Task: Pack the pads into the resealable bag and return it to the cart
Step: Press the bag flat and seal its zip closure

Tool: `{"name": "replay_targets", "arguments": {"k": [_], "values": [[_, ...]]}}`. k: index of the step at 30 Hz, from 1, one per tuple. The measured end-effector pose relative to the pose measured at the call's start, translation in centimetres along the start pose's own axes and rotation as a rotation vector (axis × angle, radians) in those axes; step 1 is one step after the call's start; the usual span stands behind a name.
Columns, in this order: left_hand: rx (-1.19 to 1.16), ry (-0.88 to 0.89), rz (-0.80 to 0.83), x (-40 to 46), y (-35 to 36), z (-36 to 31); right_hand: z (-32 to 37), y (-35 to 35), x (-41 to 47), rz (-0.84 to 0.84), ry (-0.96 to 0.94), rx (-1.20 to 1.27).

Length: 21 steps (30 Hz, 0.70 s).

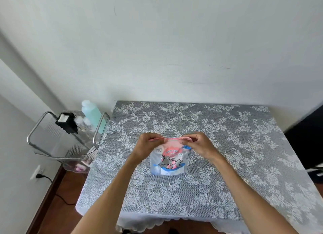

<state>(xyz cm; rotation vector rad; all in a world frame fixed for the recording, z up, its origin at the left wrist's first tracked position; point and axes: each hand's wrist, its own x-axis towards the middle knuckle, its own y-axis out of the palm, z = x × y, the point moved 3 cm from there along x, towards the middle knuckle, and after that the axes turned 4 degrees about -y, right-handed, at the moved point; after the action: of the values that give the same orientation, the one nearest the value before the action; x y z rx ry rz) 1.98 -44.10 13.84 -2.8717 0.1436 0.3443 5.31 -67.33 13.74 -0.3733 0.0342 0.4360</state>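
A resealable bag [168, 161] with a pink top strip and a cartoon animal print stands on the table [227, 146] in the middle of the head view. My left hand [148, 143] pinches the left end of the bag's pink top edge. My right hand [199, 143] pinches the right end of the same edge. Whatever is inside the bag is hidden by its printed front. The cart [64, 137], metal-framed with clear trays, stands against the table's left side.
On the cart's top tray stand a tall mint-green bottle [93, 115], a black box [67, 122] holding white pads, and small clear bottles. Pink items lie in a lower tray. A wall socket with a plugged cable [39, 174] is at lower left. A dark object borders the table's right.
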Motion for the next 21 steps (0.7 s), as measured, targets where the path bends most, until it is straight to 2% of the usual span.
{"name": "replay_targets", "arguments": {"k": [3,13,16,19,21], "values": [[-0.001,-0.024,0.006,0.0,-0.7,0.1,0.1,-0.2,-0.2,-0.04,0.018,0.14],[0.011,-0.058,0.038,-0.2,-2.5,-0.4,0.4,0.6,-0.2,-0.039,0.08,0.235],[0.197,-0.016,0.024,0.1,-3.0,-1.1,0.4,1.2,-0.2,-0.028,0.075,0.171],[0.598,0.165,-0.019,0.5,-2.4,-3.2,0.8,1.5,0.1,-0.006,0.054,0.112],[0.711,0.244,0.002,0.7,-1.1,-4.8,1.5,1.5,0.3,-0.002,0.04,0.115]]}}
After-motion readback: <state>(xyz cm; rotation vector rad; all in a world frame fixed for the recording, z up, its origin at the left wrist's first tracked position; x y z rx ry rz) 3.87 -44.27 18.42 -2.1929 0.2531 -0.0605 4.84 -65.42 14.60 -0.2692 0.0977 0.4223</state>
